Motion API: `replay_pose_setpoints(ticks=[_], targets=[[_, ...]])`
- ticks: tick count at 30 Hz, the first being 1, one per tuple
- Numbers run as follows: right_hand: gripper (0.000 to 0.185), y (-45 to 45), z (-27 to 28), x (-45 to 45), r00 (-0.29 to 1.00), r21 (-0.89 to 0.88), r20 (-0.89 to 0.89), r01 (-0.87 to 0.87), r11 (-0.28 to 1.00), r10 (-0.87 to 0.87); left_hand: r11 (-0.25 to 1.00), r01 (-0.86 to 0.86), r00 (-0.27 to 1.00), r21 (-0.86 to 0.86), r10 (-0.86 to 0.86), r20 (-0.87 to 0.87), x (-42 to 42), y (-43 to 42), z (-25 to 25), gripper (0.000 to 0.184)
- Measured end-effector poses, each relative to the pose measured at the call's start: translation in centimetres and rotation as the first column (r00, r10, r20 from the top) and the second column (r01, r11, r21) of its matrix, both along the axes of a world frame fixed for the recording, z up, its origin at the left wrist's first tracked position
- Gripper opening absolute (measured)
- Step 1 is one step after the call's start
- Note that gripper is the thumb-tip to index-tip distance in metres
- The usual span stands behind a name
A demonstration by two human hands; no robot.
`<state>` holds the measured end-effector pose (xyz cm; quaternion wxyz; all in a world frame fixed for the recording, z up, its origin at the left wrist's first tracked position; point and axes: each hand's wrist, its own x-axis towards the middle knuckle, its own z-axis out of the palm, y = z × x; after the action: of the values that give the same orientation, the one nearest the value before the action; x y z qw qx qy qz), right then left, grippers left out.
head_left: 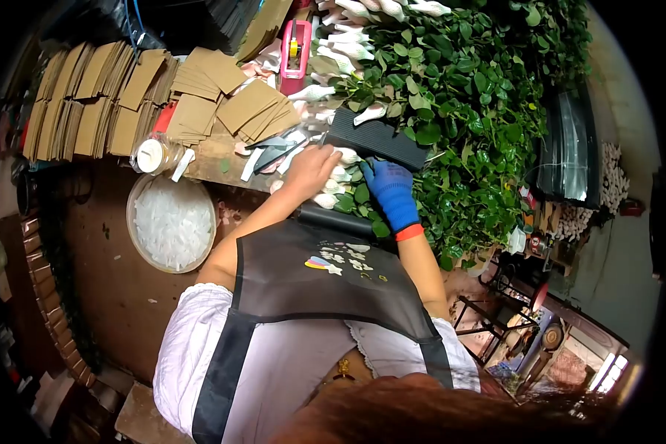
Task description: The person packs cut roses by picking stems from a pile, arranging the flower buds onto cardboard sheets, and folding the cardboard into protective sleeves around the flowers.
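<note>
So the left hand (312, 172) is right at a white-netted bud (347, 155), fingers bunched close together, can't tell if they're actually pinching. Bud's between the hands, beside the black ribbed block (377, 139). Right hand (389, 186), blue-gloved, is by the leafy stems (459, 185), grip hidden.

One round tub (130, 216) sits near the table (218, 164). On the table are one pink holder (294, 84) and one ribbed black block (377, 140).

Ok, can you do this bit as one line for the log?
left hand: bare, at white-netted buds | right hand: blue-gloved, by leafy stems | brown cards: stacked, left
</note>
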<state>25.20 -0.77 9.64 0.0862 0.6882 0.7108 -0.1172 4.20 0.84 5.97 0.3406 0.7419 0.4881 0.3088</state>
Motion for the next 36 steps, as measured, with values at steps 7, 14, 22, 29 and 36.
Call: replay_pose_setpoints(ticks=[7,14,22,29,36], targets=[[0.039,-0.1,0.0,0.5,0.996,-0.026,-0.079,0.031,0.999,-0.033,0.917,-0.287,0.889,-0.278,0.363,0.278,-5.7,-0.5,-1.5,0.009],[0.045,-0.3,-0.5,-0.3,0.992,-0.059,-0.012,0.125,0.99,-0.126,0.991,-0.097,0.994,-0.092,0.101,0.042,-0.6,0.3,-2.4,0.031],[0.052,-0.4,-0.8,0.2,0.986,-0.084,-0.091,0.132,0.988,-0.14,0.916,-0.357,0.76,-0.183,0.399,0.512,-5.0,0.5,-3.3,0.016],[0.064,-0.7,0.0,-0.2,0.996,-0.143,-0.077,0.031,0.989,-0.042,0.973,0.048,0.997,-0.227,-0.062,-0.051,-2.3,-0.2,-1.2,0.036],[0.064,-1.2,0.1,-0.5,0.986,-0.174,-0.091,0.12,0.977,-0.137,0.839,-0.238,0.744,-0.49,0.481,0.463,-5.9,-0.6,-3.7,0.023]])
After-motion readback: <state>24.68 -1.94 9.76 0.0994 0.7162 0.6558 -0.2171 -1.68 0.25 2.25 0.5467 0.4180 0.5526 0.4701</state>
